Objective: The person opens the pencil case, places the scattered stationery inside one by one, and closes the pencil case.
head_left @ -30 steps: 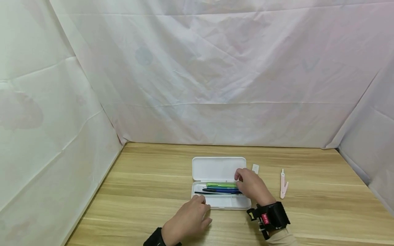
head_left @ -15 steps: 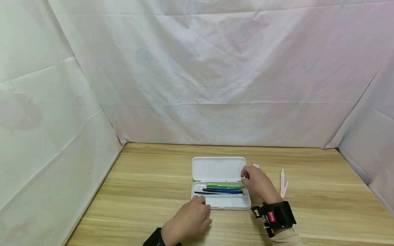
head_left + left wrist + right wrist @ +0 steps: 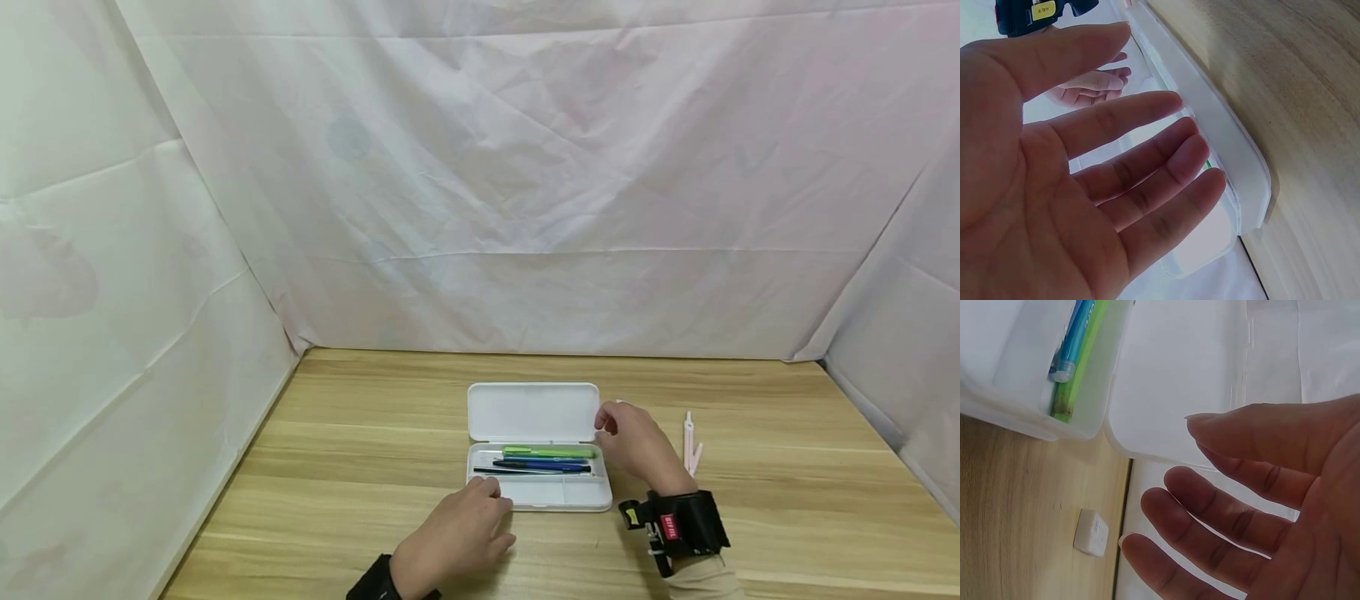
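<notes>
A white pencil case lies with its lid laid back on the table. A green pen, blue pens and a thin dark stick sit in its rear part. My left hand rests at the front left edge, fingers extended against the case wall in the left wrist view. Beside the lid's right corner hovers my right hand, its fingers loosely bent around nothing. In the right wrist view a white eraser lies on the table beneath those fingers; the head view largely hides it behind the hand.
A pink drawing compass lies to the right of my right hand, its lower part partly covered by the wrist. The wooden table ends at a white cloth backdrop, with cloth along both sides.
My right hand has moved right, from over the pens' right ends to beside the lid, covering the eraser in the head view. The left hand has stayed in place.
</notes>
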### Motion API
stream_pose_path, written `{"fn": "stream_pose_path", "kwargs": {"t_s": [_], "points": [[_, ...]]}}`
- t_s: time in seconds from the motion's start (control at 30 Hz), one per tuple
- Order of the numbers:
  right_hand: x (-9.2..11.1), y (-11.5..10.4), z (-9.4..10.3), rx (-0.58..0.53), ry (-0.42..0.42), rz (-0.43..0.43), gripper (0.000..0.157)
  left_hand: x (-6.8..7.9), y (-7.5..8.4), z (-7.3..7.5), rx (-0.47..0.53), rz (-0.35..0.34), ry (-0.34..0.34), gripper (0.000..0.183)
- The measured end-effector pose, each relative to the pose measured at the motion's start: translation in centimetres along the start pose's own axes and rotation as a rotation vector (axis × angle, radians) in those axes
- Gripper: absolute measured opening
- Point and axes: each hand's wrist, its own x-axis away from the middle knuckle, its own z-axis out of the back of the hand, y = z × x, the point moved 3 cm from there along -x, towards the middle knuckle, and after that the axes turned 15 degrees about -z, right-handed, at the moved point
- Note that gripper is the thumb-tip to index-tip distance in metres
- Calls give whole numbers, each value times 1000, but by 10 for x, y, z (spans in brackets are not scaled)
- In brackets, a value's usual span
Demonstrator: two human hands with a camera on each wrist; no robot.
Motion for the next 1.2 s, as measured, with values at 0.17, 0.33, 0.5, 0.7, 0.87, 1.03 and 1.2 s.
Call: {"fn": "stream_pose_path", "kwargs": {"t_s": [0.17, 0.33, 0.5, 0.7, 0.87, 1.03, 1.2], "points": [[-2, 2, 1, 1, -8, -23, 7, 1, -1, 1, 16, 6, -2, 19], [-2, 3, 4, -6, -15, -27, 6, 2, -2, 4, 24, 12, -11, 21], [-3, 8, 6, -8, -20, -43, 5, 2, -4, 5, 27, 21, -24, 22], [-4, 14, 8, -11, -19, -34, 6, 3, -4, 6, 20, 19, -27, 21], [-4, 17, 10, -9, -22, -39, 6, 3, -5, 7, 28, 32, -38, 20], [-4, 20, 14, -6, -16, -74, 7, 4, -6, 8, 47, 54, -50, 21], [-5, 24, 17, -4, -6, -100, 8, 5, -6, 9, 46, 71, -57, 24]]}}
